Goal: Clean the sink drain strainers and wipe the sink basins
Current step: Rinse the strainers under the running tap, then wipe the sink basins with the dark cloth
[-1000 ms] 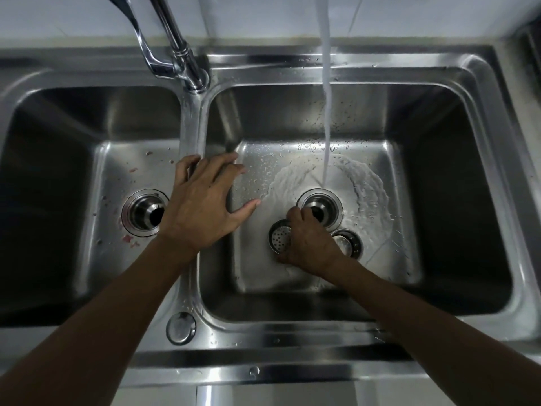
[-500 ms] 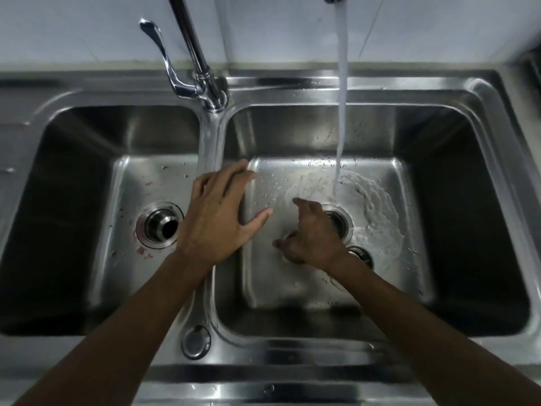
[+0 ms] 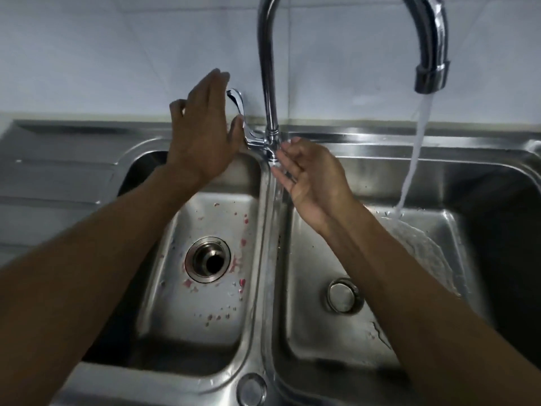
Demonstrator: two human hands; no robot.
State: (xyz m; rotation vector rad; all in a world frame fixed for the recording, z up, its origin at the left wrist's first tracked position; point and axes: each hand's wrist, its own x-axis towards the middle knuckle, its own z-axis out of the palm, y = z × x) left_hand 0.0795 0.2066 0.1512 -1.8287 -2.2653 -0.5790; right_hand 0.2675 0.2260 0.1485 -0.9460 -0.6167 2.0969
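Observation:
My left hand (image 3: 202,133) is raised at the chrome faucet lever (image 3: 237,104), fingers apart, thumb against the lever's side. My right hand (image 3: 313,174) hovers open and empty, its fingertips at the faucet base (image 3: 272,145) above the divider. A round metal strainer (image 3: 342,294) lies on the right basin (image 3: 322,347) floor, partly behind my right forearm. The left basin (image 3: 205,212) has an open drain (image 3: 208,259) with pink specks around it. The right basin's drain is hidden.
The tall curved faucet spout (image 3: 430,39) runs a stream of water (image 3: 415,148) into the right basin's far side. A ribbed draining board (image 3: 58,177) lies to the left. A round metal cap (image 3: 251,389) sits on the front rim. White tiled wall behind.
Both hands have lifted out of the sink: the left from the divider to the faucet lever, the right away from the strainers to the faucet base. The view has moved closer and tilted up.

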